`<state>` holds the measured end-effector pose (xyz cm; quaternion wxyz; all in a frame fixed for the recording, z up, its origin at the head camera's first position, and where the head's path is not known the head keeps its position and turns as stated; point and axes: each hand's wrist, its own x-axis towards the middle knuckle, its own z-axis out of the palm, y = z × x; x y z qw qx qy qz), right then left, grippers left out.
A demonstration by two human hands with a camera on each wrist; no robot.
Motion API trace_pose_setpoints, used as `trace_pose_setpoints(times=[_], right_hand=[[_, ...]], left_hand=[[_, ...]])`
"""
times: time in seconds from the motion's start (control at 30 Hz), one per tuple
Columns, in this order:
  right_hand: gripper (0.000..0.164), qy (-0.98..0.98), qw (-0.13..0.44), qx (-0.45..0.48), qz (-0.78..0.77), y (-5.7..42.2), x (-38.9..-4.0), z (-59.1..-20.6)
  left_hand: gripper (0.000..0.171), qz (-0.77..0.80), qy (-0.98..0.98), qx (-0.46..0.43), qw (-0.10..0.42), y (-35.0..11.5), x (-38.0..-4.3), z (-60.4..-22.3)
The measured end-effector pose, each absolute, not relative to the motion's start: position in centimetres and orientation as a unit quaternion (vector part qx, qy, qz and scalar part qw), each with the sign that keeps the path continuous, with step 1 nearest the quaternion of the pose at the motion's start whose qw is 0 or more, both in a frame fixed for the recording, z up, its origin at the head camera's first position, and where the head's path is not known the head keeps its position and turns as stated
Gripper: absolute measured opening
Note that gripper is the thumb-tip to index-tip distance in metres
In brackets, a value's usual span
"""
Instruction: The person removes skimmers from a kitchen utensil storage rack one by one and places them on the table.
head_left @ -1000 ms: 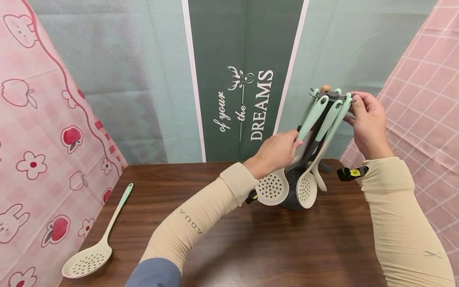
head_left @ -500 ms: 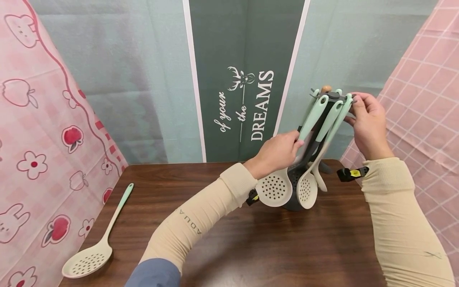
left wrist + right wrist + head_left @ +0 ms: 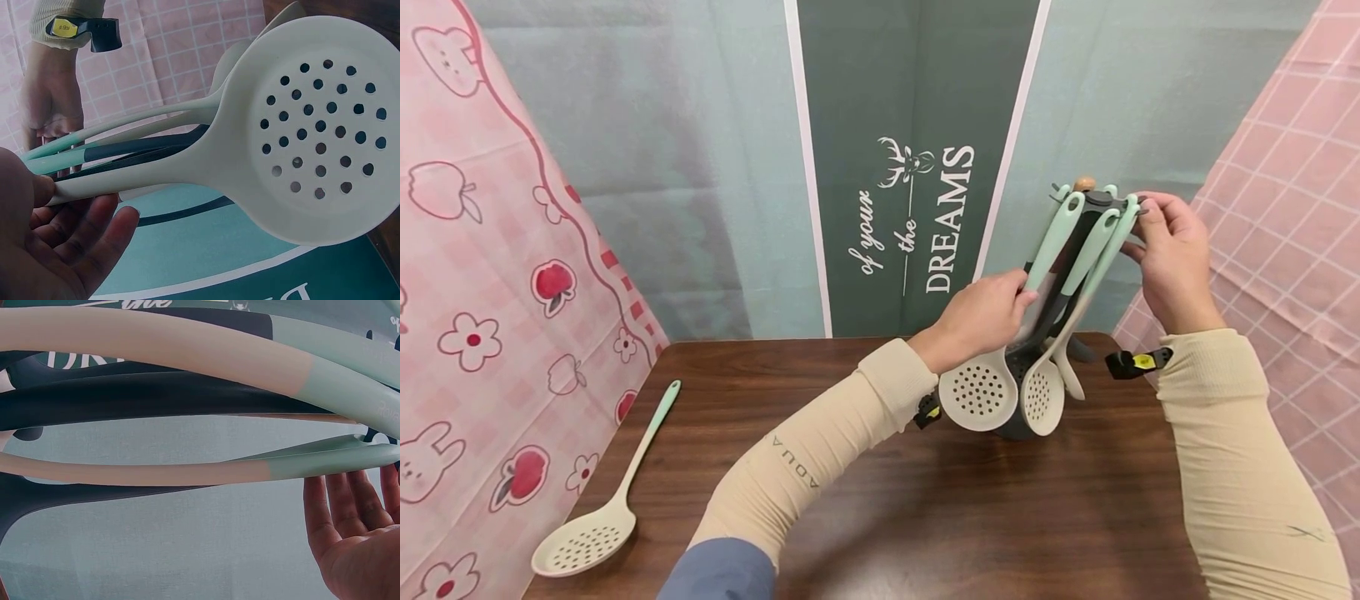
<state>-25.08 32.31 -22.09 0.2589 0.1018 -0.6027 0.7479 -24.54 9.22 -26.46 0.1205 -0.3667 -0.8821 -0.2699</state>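
the left hand (image 3: 977,321) is pinching the smooth mint handle (image 3: 1057,237) of a round spoon (image 3: 978,393) (full of holes!), right beside the dark rack (image 3: 1099,199). the right hand (image 3: 1176,258) is pinching the rack's thin edge. a brown wood table (image 3: 925,517) is shining below.

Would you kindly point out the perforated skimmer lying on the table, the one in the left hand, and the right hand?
Lying skimmer (image 3: 585,542): head view, on its perforated bowl.
Held skimmer (image 3: 311,140): left wrist view, on its perforated bowl.
Right hand (image 3: 1176,260): head view, below the thumb.
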Motion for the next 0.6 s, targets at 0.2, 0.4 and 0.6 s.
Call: trace_pose_setpoints(times=[0.2, 0.4, 0.6], right_hand=[[0.015, -0.594, 0.258, 0.1, 0.755, 32.5, -25.2, -22.1], [0.016, -0.596, 0.256, 0.099, 0.754, 32.6, -25.3, -22.2], [0.016, -0.599, 0.255, 0.096, 0.753, 32.6, -25.3, -22.1]], left_hand=[[0.024, -0.279, -0.882, -0.361, 0.116, 8.9, -24.5, -26.3], [0.024, -0.288, -0.879, -0.366, 0.103, 8.2, -24.5, -26.4], [0.024, -0.289, -0.879, -0.364, 0.104, 6.9, -24.6, -26.6]])
